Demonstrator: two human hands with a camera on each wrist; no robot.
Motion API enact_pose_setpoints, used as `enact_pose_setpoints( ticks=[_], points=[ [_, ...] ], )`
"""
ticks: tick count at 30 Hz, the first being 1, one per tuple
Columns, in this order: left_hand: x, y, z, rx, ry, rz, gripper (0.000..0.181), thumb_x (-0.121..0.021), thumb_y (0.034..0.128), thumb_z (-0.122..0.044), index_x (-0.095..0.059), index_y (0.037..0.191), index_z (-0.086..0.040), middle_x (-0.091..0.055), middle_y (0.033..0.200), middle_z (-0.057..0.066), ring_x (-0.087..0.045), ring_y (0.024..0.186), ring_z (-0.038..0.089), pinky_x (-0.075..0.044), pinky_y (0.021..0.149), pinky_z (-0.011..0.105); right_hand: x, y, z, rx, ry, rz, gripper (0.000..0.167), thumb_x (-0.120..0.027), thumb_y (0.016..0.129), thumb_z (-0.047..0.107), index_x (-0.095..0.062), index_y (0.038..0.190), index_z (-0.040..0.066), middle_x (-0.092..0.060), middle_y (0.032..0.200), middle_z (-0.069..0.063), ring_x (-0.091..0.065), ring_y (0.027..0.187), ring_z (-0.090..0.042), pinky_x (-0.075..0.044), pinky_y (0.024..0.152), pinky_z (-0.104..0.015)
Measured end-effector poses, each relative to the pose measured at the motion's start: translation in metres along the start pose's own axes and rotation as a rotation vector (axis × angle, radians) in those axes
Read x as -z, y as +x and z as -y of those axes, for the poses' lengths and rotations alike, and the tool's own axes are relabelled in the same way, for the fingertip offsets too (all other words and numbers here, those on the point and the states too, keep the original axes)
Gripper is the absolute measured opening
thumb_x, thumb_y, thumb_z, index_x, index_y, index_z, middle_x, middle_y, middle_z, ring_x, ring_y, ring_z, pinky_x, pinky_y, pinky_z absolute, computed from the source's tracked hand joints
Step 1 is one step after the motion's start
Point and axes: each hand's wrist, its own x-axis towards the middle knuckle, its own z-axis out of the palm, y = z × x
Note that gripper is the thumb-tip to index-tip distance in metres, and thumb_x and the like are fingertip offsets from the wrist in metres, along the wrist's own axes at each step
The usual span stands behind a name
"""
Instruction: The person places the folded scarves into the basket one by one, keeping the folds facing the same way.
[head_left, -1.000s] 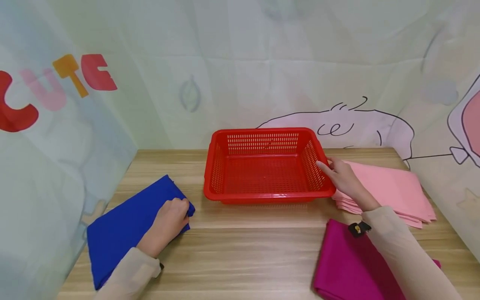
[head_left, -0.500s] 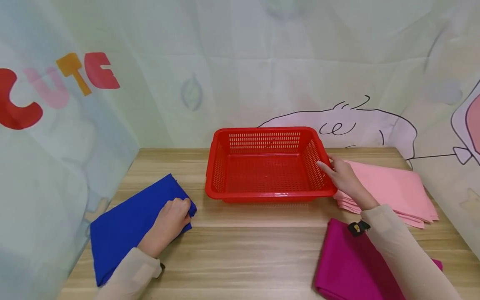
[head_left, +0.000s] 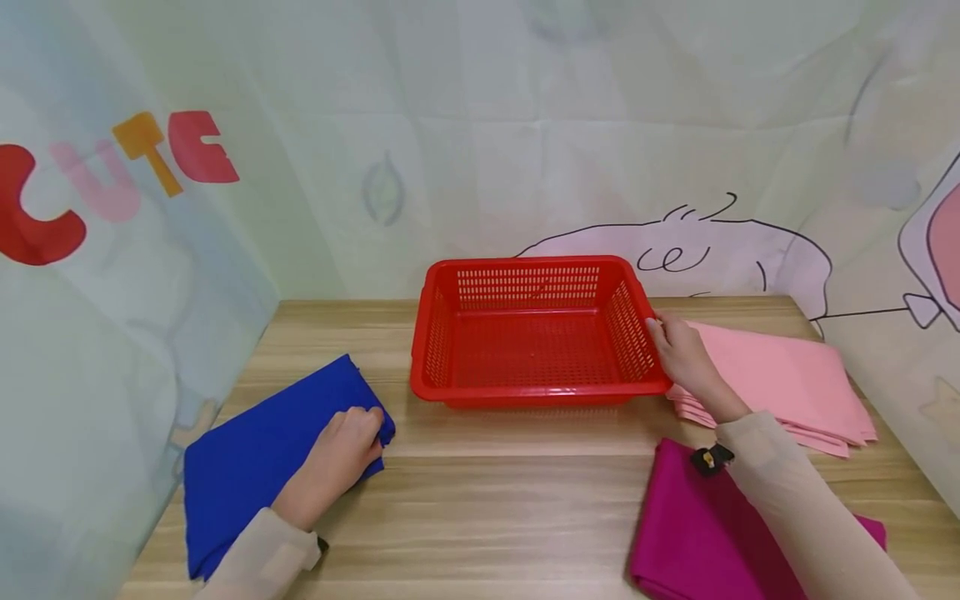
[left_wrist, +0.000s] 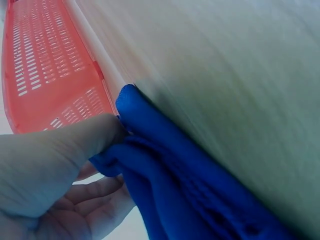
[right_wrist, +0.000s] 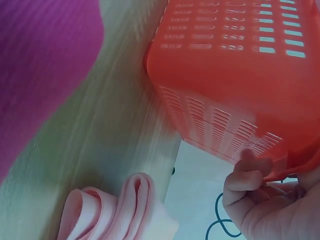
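Observation:
My left hand point(head_left: 337, 458) pinches the right-hand edge of a folded blue cloth point(head_left: 255, 458) lying at the left of the table. In the left wrist view, thumb and fingers hold the blue cloth point(left_wrist: 155, 160) by its folded layers. A red plastic basket point(head_left: 540, 391) with slotted walls stands at the back middle. At its right rim is my right hand point(head_left: 686, 358), thumb against the rim. The right wrist view shows this hand's fingers point(right_wrist: 245, 182) curled beneath the rim of the basket point(right_wrist: 215, 75), on the outside.
A folded pink cloth point(head_left: 780, 379) lies right of the basket, partly behind my right hand. Nearer me, a folded magenta cloth point(head_left: 697, 525) lies partly under my right forearm. Printed fabric walls point(head_left: 465, 183) bound the wooden table point(head_left: 510, 500) at the back and sides.
My right thumb has drawn back from inside the basket onto its right rim. The left hand keeps its pinch on the blue cloth, and the basket stays put.

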Motion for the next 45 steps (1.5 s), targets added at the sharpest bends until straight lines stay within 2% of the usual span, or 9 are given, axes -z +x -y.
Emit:
enact_pose_setpoints(
  ticks=[5, 11, 14, 23, 28, 39, 45],
  points=[
    [0.0, -0.001, -0.001, -0.017, 0.004, -0.005, 0.025, -0.077, 0.0791, 0.006, -0.054, 0.073, -0.003, -0.051, 0.063, 0.007, -0.052, 0.055, 0.019, -0.045, 0.048, 0.029, -0.002, 0.0, 0.0, -0.012, -0.006, -0.017, 0.038, -0.04, 0.108, 0.013, -0.052, 0.13, -0.016, -0.058, 0.081, -0.019, -0.057, 0.068, -0.026, -0.048, 0.056, -0.026],
    [0.002, -0.004, -0.004, -0.017, 0.003, -0.003, 0.022, -0.076, 0.0794, 0.006, -0.056, 0.074, -0.003, -0.053, 0.064, 0.008, -0.054, 0.056, 0.02, -0.046, 0.048, 0.031, -0.003, 0.001, 0.001, -0.016, -0.025, -0.044, 0.042, -0.036, 0.108, 0.01, -0.045, 0.135, -0.02, -0.053, 0.08, -0.02, -0.054, 0.073, -0.032, -0.048, 0.067, -0.041],
    [0.002, -0.006, -0.006, -0.014, 0.002, 0.004, 0.021, -0.076, 0.0793, 0.006, -0.057, 0.075, -0.002, -0.053, 0.064, 0.008, -0.053, 0.056, 0.02, -0.046, 0.048, 0.03, -0.004, 0.002, 0.001, -0.019, -0.022, -0.044, 0.042, -0.035, 0.109, 0.011, -0.045, 0.135, -0.02, -0.055, 0.084, -0.023, -0.055, 0.076, -0.034, -0.049, 0.07, -0.045],
    [0.0, -0.01, -0.009, -0.046, 0.004, -0.011, 0.02, -0.075, 0.0773, 0.007, -0.058, 0.076, -0.002, -0.052, 0.064, 0.006, -0.051, 0.055, 0.017, -0.045, 0.048, 0.029, -0.005, 0.001, 0.001, -0.029, -0.037, -0.047, 0.042, -0.033, 0.109, 0.011, -0.044, 0.136, -0.02, -0.056, 0.087, -0.025, -0.056, 0.076, -0.035, -0.05, 0.071, -0.047],
    [-0.001, -0.012, -0.01, -0.075, 0.031, -0.029, 0.024, -0.078, 0.0755, 0.006, -0.056, 0.074, -0.003, -0.052, 0.064, 0.007, -0.053, 0.055, 0.021, -0.047, 0.048, 0.032, -0.005, 0.0, 0.004, -0.024, -0.048, -0.037, 0.04, -0.033, 0.109, 0.011, -0.047, 0.133, -0.018, -0.057, 0.085, -0.024, -0.057, 0.073, -0.033, -0.052, 0.068, -0.046],
    [0.001, -0.013, -0.013, -0.066, 0.023, 0.019, 0.022, -0.077, 0.0764, 0.005, -0.056, 0.073, -0.004, -0.05, 0.062, 0.005, -0.05, 0.055, 0.019, -0.044, 0.048, 0.031, -0.005, 0.0, 0.007, -0.003, -0.122, -0.026, 0.034, -0.032, 0.109, 0.01, -0.052, 0.121, -0.016, -0.054, 0.078, -0.02, -0.056, 0.07, -0.032, -0.051, 0.063, -0.047],
    [0.001, -0.015, -0.015, -0.07, 0.012, 0.029, 0.018, -0.077, 0.077, 0.004, -0.06, 0.078, -0.002, -0.053, 0.065, 0.006, -0.051, 0.056, 0.019, -0.045, 0.048, 0.031, -0.006, -0.001, 0.006, -0.003, -0.133, -0.024, 0.032, -0.033, 0.109, 0.01, -0.052, 0.118, -0.014, -0.054, 0.078, -0.019, -0.056, 0.068, -0.031, -0.051, 0.061, -0.046]
  ],
)
